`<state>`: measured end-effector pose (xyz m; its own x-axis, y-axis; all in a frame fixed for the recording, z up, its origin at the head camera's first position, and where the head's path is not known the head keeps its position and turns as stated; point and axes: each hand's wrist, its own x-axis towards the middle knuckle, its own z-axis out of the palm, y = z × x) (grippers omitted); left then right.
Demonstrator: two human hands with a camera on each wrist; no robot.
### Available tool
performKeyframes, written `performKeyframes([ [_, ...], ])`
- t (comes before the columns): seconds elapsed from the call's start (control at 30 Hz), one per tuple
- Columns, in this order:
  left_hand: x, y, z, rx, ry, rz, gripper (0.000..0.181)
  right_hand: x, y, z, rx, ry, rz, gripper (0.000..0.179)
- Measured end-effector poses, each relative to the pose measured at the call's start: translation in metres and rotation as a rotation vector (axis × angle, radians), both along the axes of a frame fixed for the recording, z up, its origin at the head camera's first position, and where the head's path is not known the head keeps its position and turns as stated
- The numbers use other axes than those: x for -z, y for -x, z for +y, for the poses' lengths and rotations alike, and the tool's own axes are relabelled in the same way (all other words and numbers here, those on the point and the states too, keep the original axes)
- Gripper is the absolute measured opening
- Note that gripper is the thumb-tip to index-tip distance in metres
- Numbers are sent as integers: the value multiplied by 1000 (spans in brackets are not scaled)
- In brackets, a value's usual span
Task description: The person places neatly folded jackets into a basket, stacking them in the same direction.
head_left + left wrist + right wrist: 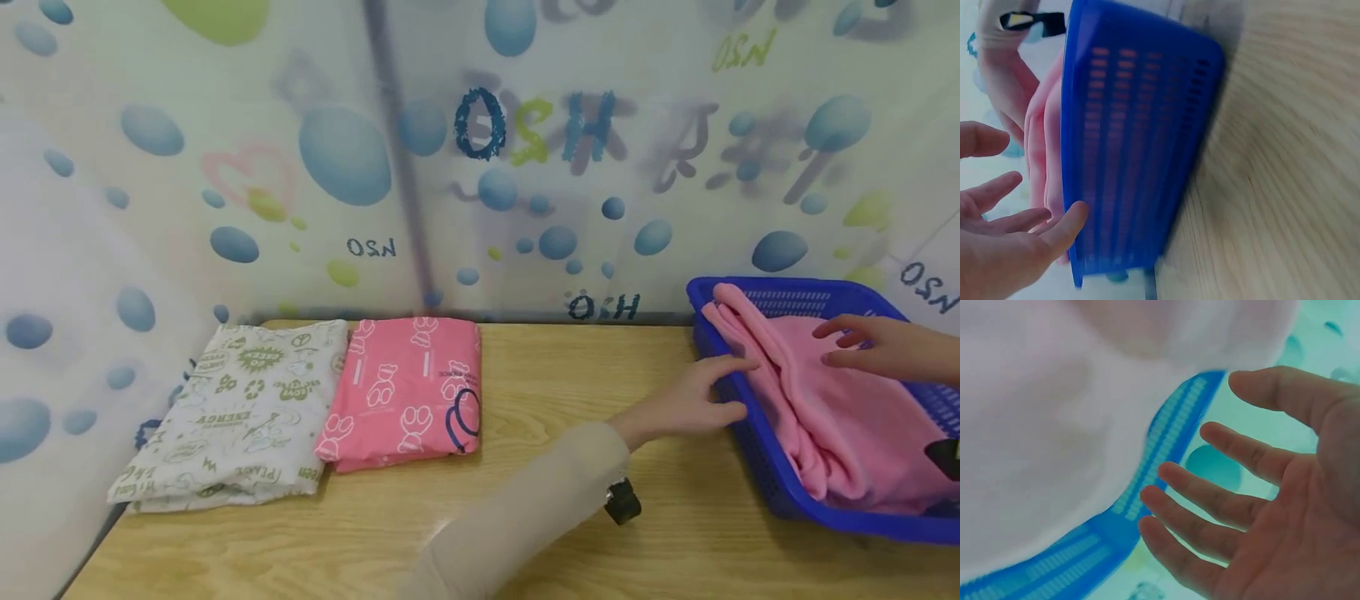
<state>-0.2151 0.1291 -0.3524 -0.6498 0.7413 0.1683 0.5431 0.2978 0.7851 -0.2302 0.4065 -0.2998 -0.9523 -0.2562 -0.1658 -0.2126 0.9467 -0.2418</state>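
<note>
A pink folded cloth (840, 400) lies inside a blue plastic basket (783, 492) at the right of the head view. My left hand (693, 404) is at the basket's left rim, its fingers spread. In the left wrist view, a fingertip of that left hand (1013, 250) overlaps the rim beside the cloth (1054, 144). Over the cloth's far right part hovers my right hand (892, 348), fingers extended and loosely parted. The right wrist view shows this right hand (1266, 494) with nothing in it, next to the pale-looking cloth (1054, 437).
On the left of the wooden table (570, 367) lie a white printed folded package (247, 417) and a pink printed one (408, 392), side by side. A patterned curtain-like backdrop (487, 242) rises behind the table and along its left side.
</note>
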Motion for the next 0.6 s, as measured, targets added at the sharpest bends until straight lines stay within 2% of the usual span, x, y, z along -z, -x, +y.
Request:
performKeyframes([
  [0.13, 6, 6, -28, -15, -14, -71, 54, -9, -1, -22, -25, 36, 21, 40],
  [0.23, 10, 9, -55, -39, -10, -99, 53, -14, -1, -38, -42, 59, 53, 38],
  [0.43, 16, 14, -102, -122, 1, -192, 51, -21, -3, -65, -77, 115, 93, 36],
  [0.5, 16, 14, -114, -142, 0, -189, 50, -22, -3, -72, -75, 124, 89, 37],
  [0.6, 15, 14, -128, -151, 13, -150, 50, -23, -3, -79, -71, 115, 94, 37],
])
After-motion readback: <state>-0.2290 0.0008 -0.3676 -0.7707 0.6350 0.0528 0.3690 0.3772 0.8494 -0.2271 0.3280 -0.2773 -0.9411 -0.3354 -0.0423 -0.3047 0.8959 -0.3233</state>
